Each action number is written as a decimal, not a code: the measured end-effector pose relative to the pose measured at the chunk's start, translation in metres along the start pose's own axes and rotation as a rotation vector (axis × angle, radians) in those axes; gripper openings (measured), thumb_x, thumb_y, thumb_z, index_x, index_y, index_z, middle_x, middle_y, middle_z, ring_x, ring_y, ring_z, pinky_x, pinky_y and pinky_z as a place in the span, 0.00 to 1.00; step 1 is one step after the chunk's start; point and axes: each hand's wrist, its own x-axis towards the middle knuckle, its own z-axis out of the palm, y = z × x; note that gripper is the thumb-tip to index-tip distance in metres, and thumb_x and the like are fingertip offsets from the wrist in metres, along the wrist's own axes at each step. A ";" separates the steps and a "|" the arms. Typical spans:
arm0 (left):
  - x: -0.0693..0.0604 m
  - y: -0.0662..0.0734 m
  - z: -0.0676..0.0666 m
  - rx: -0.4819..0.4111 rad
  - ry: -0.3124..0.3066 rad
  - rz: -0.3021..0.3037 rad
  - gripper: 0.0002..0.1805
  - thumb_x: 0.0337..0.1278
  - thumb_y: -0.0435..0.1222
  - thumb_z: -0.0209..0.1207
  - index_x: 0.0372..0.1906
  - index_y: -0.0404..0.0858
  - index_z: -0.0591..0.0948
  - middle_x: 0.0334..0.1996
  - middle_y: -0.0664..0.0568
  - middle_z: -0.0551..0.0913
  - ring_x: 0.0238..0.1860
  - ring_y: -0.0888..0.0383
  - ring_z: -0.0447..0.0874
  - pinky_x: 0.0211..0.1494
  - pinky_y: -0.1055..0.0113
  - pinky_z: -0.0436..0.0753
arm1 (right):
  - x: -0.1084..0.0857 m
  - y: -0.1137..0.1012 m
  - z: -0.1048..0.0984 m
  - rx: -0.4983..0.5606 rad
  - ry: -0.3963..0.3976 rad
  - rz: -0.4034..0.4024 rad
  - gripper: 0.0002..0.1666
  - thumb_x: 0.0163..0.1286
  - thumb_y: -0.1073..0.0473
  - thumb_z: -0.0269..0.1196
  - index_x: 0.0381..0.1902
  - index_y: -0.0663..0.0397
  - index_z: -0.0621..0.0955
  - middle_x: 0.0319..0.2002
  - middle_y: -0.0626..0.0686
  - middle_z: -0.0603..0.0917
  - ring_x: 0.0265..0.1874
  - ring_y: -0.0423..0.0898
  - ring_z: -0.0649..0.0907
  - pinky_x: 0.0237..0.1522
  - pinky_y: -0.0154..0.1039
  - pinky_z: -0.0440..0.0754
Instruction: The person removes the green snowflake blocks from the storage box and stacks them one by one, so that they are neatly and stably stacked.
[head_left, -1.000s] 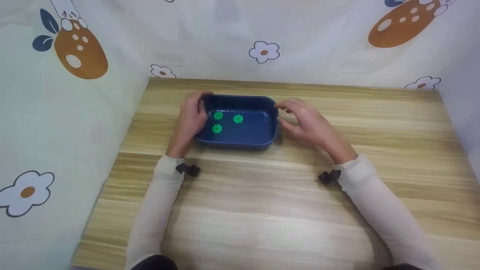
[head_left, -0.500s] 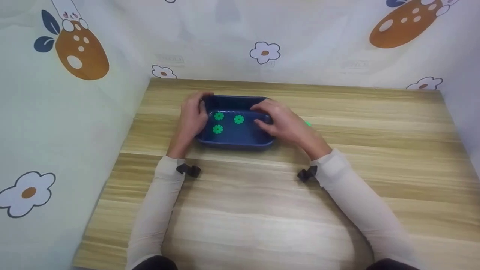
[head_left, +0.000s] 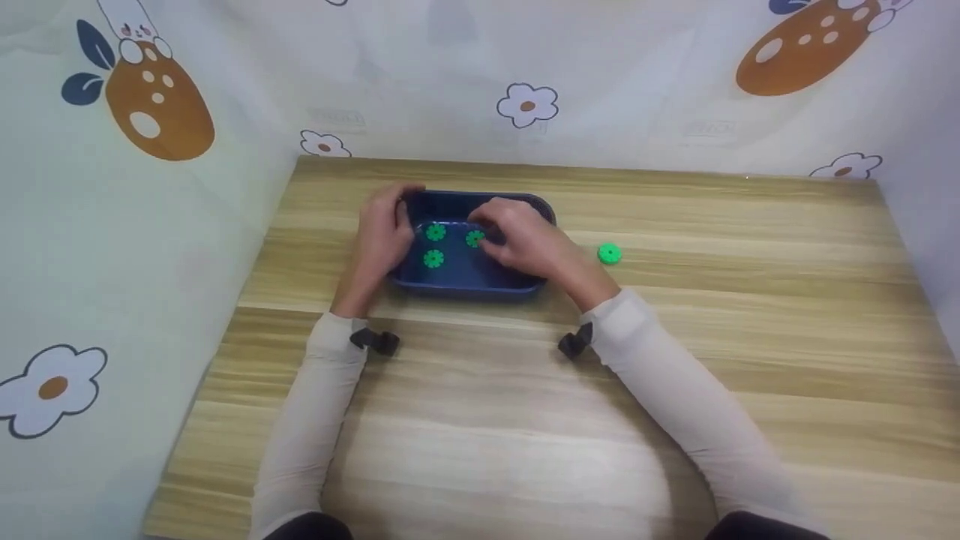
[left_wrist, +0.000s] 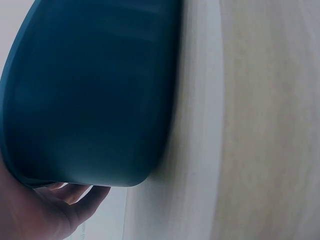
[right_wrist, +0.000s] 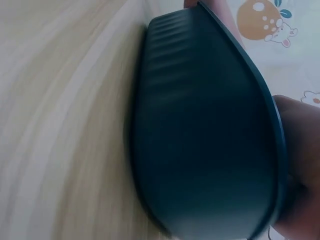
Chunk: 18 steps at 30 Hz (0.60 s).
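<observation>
A dark blue rectangular bin (head_left: 465, 286) sits on the table; its outer wall (left_wrist: 95, 100) fills much of the left wrist view. My left hand (head_left: 384, 236) grips the bin's left end, with the thumb over the rim. Reaching over the right end, my right hand (head_left: 525, 238) is inside the bin, thumb and fingers apart beside a green notched disc (head_left: 474, 238) that the thumb partly covers. Two more green notched discs, one farther back (head_left: 436, 232) and one nearer (head_left: 433, 259), lie on the bin floor at left. The right wrist view hides the right fingertips behind the bin wall.
Right of the bin, a green notched piece (head_left: 609, 253) lies on the wood-grain table (head_left: 750, 300); it looks thicker than one disc. Patterned cloth walls (head_left: 630, 112) stand behind the table and at its sides.
My right hand has moved left from the bin's right end to the disc inside, uncovering the green piece on the table. The left hand and bin have stayed put.
</observation>
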 end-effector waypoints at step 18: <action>0.000 0.000 0.000 -0.002 -0.026 -0.028 0.23 0.76 0.22 0.46 0.63 0.34 0.85 0.62 0.41 0.88 0.69 0.45 0.82 0.80 0.51 0.75 | 0.008 0.001 0.019 -0.246 -0.223 0.051 0.30 0.77 0.59 0.66 0.75 0.55 0.79 0.74 0.59 0.78 0.70 0.61 0.77 0.77 0.53 0.76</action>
